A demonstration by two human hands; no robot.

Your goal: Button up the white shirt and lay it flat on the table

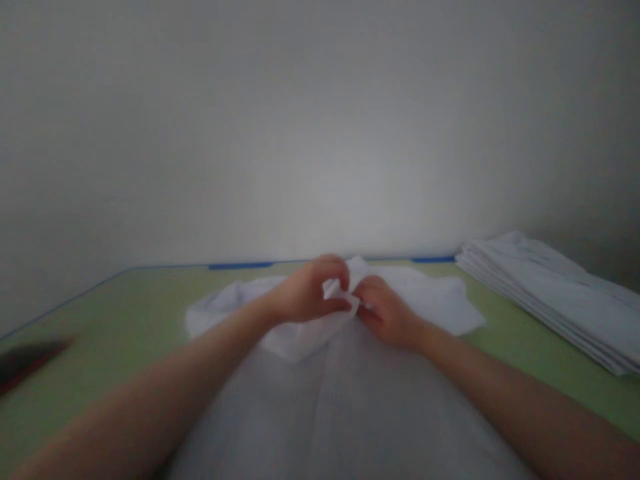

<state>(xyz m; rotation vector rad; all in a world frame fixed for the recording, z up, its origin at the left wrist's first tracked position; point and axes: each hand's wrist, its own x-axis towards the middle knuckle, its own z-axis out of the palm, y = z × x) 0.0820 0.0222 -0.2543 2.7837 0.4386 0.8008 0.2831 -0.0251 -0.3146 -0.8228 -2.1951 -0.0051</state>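
Observation:
A white shirt (380,400) lies spread over the table, its lower part running toward me and its upper part lying bunched out to both sides. At the collar, my left hand (317,288) pinches a pointed edge of the fabric between thumb and fingers. Close beside it, my right hand (385,312) has its fingers closed on the same collar area, near the top of the front seam. The fingertips of the right hand partly hide the cloth between them. Blur hides any buttons.
At the right lies a stack of folded white garments (560,300). A blurred dark object with red along its edge (30,363) is at the left. The green tabletop (125,320) has blue edging and meets a plain pale wall (320,133).

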